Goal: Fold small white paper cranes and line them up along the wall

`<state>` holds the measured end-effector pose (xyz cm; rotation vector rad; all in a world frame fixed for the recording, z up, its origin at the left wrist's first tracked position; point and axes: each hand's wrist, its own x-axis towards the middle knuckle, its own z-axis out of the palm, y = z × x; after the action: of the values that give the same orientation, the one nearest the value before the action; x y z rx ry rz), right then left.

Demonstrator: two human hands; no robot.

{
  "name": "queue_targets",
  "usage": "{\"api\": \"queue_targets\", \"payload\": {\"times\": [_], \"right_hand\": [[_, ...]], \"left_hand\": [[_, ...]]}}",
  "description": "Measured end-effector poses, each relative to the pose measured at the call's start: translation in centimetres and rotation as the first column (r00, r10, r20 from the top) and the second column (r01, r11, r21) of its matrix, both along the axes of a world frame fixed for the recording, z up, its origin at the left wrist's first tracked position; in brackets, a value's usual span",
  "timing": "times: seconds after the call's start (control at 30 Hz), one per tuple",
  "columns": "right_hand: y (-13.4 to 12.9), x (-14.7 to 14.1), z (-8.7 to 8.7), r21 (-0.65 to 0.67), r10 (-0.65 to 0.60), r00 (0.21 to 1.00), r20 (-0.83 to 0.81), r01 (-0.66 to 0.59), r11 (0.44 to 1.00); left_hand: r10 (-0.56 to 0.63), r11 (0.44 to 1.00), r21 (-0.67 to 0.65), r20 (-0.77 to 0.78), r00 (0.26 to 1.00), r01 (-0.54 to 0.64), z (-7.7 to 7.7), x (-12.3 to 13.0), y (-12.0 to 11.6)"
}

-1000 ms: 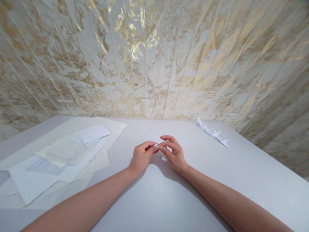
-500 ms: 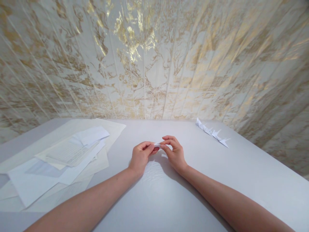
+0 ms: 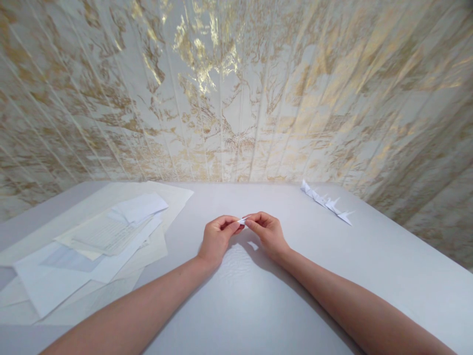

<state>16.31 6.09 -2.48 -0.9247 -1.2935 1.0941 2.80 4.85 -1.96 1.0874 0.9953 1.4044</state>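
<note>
A small piece of folded white paper (image 3: pixel 242 221) is pinched between my two hands, above the middle of the table. My left hand (image 3: pixel 217 239) grips its left end between thumb and fingers. On the other end, the thumb and bent fingers of my right hand (image 3: pixel 269 235) are closed. Most of the paper is covered by the fingertips, so its full shape cannot be made out.
Loose sheets of paper (image 3: pixel 74 288) lie overlapping on the left of the white table (image 3: pixel 236 315). At the back right stands a slanting row of several small pointed folded-paper figures (image 3: pixel 325 202). A gold-patterned curtain (image 3: pixel 236 98) hangs behind the table's far edge.
My right hand's raised fingers have come down and closed on the paper's right end. My left hand has barely moved, and the paper now looks slightly tilted.
</note>
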Motion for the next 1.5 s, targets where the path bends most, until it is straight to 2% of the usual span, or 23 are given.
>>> {"api": "queue_targets", "payload": {"times": [0.17, 0.27, 0.47, 0.7, 0.8, 0.93, 1.03, 1.13, 1.27, 1.33, 1.4, 1.5], "right_hand": [[-0.3, 0.3, 0.2, 0.189, -0.117, 0.973, 0.200, 0.079, 0.979], [-0.3, 0.3, 0.1, 0.235, -0.142, 0.959, 0.245, 0.084, 0.968], [0.0, 0.2, -0.2, 0.193, -0.074, 0.987, 0.144, 0.045, 0.980], [-0.2, 0.2, 0.1, 0.175, -0.065, 0.994, 0.089, 0.049, 0.983], [-0.1, 0.4, 0.4, 0.132, -0.026, 0.997, 0.079, 0.016, 0.991], [0.0, 0.4, 0.5, 0.038, 0.024, 0.996, 0.089, -0.028, 0.999], [0.0, 0.2, 0.5, -0.062, 0.079, 0.981, 0.179, -0.069, 0.996], [-0.1, -0.1, 0.5, -0.175, 0.107, 0.975, 0.196, -0.073, 0.982], [-0.4, -0.4, 1.0, -0.252, 0.050, 0.998, 0.045, -0.037, 0.967], [-0.5, -0.4, 1.1, -0.278, 0.055, 0.998, 0.001, -0.053, 0.959], [-0.6, -0.3, 1.2, -0.294, 0.098, 0.995, -0.009, -0.096, 0.951], [-0.5, -0.3, 0.9, -0.254, 0.155, 0.986, 0.059, -0.136, 0.958]], "left_hand": [[-0.012, 1.000, 0.000, 0.008, 1.000, 0.012, 0.1, 0.0, 0.1], [-0.012, 1.000, -0.024, 0.041, 0.999, 0.013, 0.2, 0.1, 0.0], [0.012, 0.999, -0.037, -0.023, 1.000, -0.013, 0.1, 0.0, 0.0], [0.051, 0.998, -0.033, -0.127, 0.991, -0.056, 0.2, 0.0, 0.0], [0.052, 0.997, -0.056, -0.147, 0.988, -0.061, 0.2, 0.0, 0.0], [0.087, 0.996, 0.058, -0.264, 0.961, -0.074, 0.1, -0.5, 0.4], [0.083, 0.994, 0.098, -0.364, 0.928, -0.050, 0.1, -0.9, 0.7], [0.041, 0.997, 0.069, -0.366, 0.930, -0.017, 0.1, -1.0, 0.8], [-0.077, 0.997, -0.024, -0.304, 0.949, 0.073, -0.1, -0.9, 1.0], [-0.086, 0.996, -0.038, -0.291, 0.953, 0.078, -0.2, -0.9, 1.0], [-0.077, 0.997, -0.032, -0.315, 0.946, 0.070, -0.2, -1.0, 1.1], [-0.128, 0.992, -0.045, -0.436, 0.891, 0.121, 0.1, -1.2, 1.0]]}}
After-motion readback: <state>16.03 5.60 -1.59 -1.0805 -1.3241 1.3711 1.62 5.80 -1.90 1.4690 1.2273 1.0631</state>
